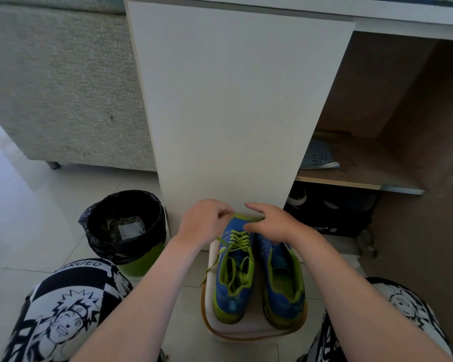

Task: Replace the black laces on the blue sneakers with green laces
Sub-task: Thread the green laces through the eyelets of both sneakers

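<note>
Since the left hand [203,223] pinches the green lace [239,237] taut at the blue sneaker's [233,280] far toe, the right hand [272,226] hovers slack-fingered, seemingly ready to thread.

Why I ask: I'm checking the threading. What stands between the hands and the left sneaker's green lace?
Nothing visible. The left hand pinches the green lace at the toe of the left sneaker; the right hand is beside it, grip unclear.
</note>
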{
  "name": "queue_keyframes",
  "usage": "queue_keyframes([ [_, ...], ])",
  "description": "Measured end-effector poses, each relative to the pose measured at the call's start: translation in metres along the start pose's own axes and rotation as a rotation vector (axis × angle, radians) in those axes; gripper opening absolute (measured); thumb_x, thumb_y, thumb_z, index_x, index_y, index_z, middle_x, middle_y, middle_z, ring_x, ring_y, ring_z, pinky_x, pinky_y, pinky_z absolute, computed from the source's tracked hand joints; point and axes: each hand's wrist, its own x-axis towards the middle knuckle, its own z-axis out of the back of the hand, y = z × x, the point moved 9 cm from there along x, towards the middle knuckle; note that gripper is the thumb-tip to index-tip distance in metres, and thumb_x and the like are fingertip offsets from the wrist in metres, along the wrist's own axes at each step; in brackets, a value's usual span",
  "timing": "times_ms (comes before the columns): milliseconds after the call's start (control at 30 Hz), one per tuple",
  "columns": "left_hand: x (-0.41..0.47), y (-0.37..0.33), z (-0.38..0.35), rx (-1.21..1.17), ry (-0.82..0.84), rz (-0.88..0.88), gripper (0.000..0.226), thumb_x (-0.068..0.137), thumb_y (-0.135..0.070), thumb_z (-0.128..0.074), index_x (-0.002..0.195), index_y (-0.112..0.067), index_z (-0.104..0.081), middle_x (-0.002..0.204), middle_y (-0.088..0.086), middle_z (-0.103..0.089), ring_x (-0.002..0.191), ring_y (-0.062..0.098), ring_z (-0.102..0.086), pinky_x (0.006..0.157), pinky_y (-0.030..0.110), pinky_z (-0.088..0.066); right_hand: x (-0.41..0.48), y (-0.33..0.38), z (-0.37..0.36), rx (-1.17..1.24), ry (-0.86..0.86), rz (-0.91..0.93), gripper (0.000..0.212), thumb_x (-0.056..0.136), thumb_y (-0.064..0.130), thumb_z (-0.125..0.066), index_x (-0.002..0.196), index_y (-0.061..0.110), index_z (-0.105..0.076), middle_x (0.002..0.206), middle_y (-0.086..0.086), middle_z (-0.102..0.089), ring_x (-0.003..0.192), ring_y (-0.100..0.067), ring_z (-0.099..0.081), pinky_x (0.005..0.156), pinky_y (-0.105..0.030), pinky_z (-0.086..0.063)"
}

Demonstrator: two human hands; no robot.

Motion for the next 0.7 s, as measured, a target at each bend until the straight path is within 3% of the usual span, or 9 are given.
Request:
queue_keyframes([
  [67, -0.003, -0.011, -0.004, 0.089, 0.029, -0.075, 0.022, 0.095, -0.036, -0.056, 0.109, -0.039, -0.072, 0.107, -0.013, -0.068, 0.101, 0.012, -0.062, 0.072, 0.025, -0.043, -0.002, 0.009, -0.012, 0.101, 0.086, 0.057, 0.059, 0.092, 0.025, -0.069, 0.145, 0.037, -0.048, 0.134, 0.011, -0.055, 0.043, -0.013, -0.048, 0.046, -0.026, -0.043],
  [167, -0.004, -0.019, 0.000, 0.164, -0.008, -0.127, 0.021, 0.094, -0.041, -0.055, 0.106, -0.039, -0.073, 0.103, -0.011, -0.068, 0.099, 0.013, -0.061, 0.069, 0.025, -0.040, -0.003, 0.023, -0.017, 0.167, 0.104, 0.156, 0.025, 0.096, 0.015, -0.063, 0.119, 0.023, -0.070, 0.103, -0.007, -0.074, 0.037, -0.013, -0.043, 0.040, -0.025, -0.038],
  [267, -0.002, -0.016, 0.004, 0.156, -0.058, -0.094, 0.022, 0.094, -0.042, -0.054, 0.104, -0.039, -0.073, 0.102, -0.012, -0.068, 0.099, 0.012, -0.061, 0.070, 0.027, -0.042, -0.003, 0.023, -0.006, 0.135, 0.034, 0.161, 0.010, 0.093, 0.012, -0.067, 0.093, 0.013, -0.077, 0.074, -0.005, -0.072, 0.042, 0.000, -0.047, 0.047, -0.019, -0.038],
  [367, -0.003, -0.003, 0.016, 0.176, -0.175, 0.000, 0.022, 0.095, -0.037, -0.053, 0.103, -0.034, -0.073, 0.103, -0.012, -0.070, 0.099, 0.014, -0.063, 0.070, 0.027, -0.043, 0.003, 0.011, 0.000, -0.064, -0.004, 0.110, 0.027, 0.089, 0.026, -0.071, 0.064, 0.021, -0.077, 0.064, 0.003, -0.071, 0.053, -0.004, -0.050, 0.060, -0.026, -0.040],
  [500, -0.004, 0.032, 0.029, 0.248, -0.251, 0.242, 0.021, 0.092, -0.026, -0.052, 0.097, -0.029, -0.072, 0.099, -0.005, -0.071, 0.094, 0.023, -0.065, 0.068, 0.029, -0.044, 0.004, -0.004, -0.005, -0.108, 0.046, 0.023, 0.028, 0.092, 0.032, -0.066, 0.070, 0.021, -0.078, 0.068, 0.008, -0.074, 0.078, -0.011, -0.067, 0.082, -0.034, -0.052],
  [600, -0.008, 0.048, 0.017, 0.396, -0.086, 0.385, 0.023, 0.087, -0.017, -0.053, 0.102, -0.023, -0.070, 0.104, 0.000, -0.069, 0.100, 0.026, -0.064, 0.069, 0.029, -0.040, 0.001, -0.005, -0.010, -0.150, 0.097, 0.003, 0.025, 0.096, 0.027, -0.061, 0.083, 0.017, -0.080, 0.074, 0.006, -0.076, 0.089, -0.011, -0.069, 0.091, -0.032, -0.052],
  [700, -0.011, 0.049, -0.005, 0.491, 0.075, 0.383, 0.035, 0.088, -0.015, -0.051, 0.122, -0.019, -0.060, 0.124, 0.008, -0.059, 0.118, 0.030, -0.053, 0.088, 0.035, -0.043, -0.001, -0.003, -0.019, -0.232, 0.142, 0.022, 0.025, 0.096, 0.016, -0.056, 0.086, 0.014, -0.079, 0.081, 0.003, -0.077, 0.086, -0.017, -0.069, 0.089, -0.035, -0.054],
])
